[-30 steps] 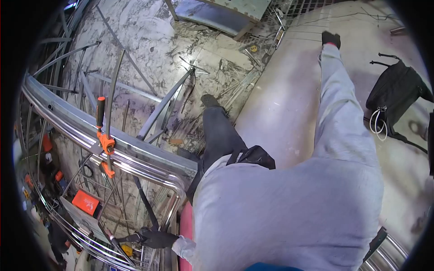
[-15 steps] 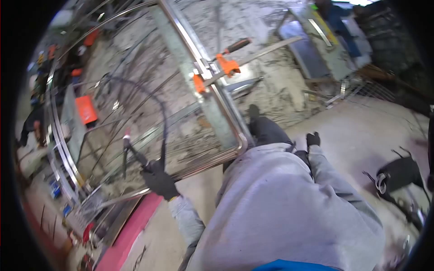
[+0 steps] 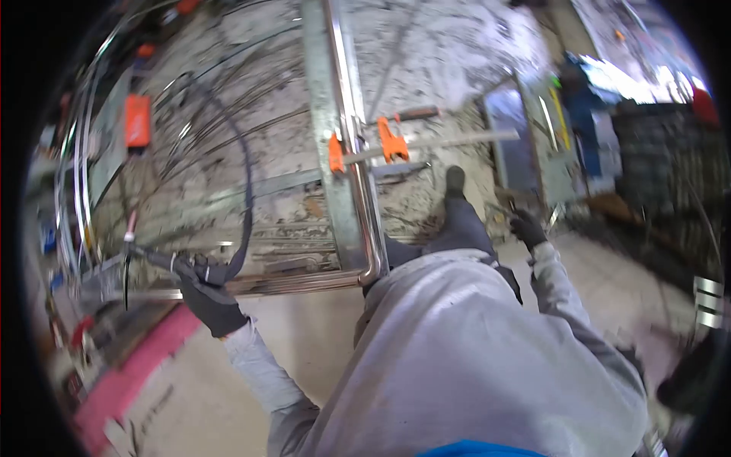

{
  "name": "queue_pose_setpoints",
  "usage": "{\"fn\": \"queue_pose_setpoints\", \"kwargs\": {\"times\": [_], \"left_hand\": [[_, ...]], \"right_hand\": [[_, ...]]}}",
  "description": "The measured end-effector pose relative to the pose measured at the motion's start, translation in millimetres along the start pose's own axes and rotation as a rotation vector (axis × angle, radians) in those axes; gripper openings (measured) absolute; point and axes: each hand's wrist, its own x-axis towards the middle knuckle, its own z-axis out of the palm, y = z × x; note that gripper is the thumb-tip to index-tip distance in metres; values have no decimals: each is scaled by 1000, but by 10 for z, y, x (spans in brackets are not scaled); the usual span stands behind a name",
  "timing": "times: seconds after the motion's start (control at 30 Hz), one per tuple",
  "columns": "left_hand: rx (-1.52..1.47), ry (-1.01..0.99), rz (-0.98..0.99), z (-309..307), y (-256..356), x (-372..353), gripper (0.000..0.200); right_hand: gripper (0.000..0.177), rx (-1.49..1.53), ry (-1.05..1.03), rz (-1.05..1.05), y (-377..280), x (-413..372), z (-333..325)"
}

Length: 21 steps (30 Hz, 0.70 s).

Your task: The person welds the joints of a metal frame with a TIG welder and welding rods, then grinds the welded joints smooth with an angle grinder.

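Observation:
My left hand [image 3: 209, 302], in a dark glove, is closed around the handle of a welding torch [image 3: 156, 257] with a reddish tip. Its thick black cable [image 3: 248, 183] loops up and back across the frame area. Bent shiny metal tubes [image 3: 304, 283] run just beside that hand. My right hand [image 3: 528, 228], also gloved, hangs out to the right with its fingers partly spread, near a small thin item too blurred to name. An orange-jawed bar clamp [image 3: 393, 140] grips the upright metal tube [image 3: 344, 76] and the flat strip beside it.
An orange box [image 3: 138, 120] lies at the left by curved metal tubes [image 3: 82, 167]. Pink material [image 3: 137, 365] covers part of the lower left floor. A bluish metal panel [image 3: 510, 133] stands at the upper right, with a dark stack [image 3: 662, 152] beyond it.
The view has turned. My left hand and the torch have shifted left in the frame. My right arm has swung outward and its fingers have spread somewhat.

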Motion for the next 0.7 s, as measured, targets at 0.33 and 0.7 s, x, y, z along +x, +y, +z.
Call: {"fn": "queue_pose_setpoints", "kwargs": {"times": [0.33,0.7], "left_hand": [[-433,-48,-200,1400,285,-186,22],[1255,-176,498,2456,43,407,34]], "right_hand": [[40,169,-74,62,-214,886,-1221],[44,331,-30,-345,-1547,912,-2221]]}}
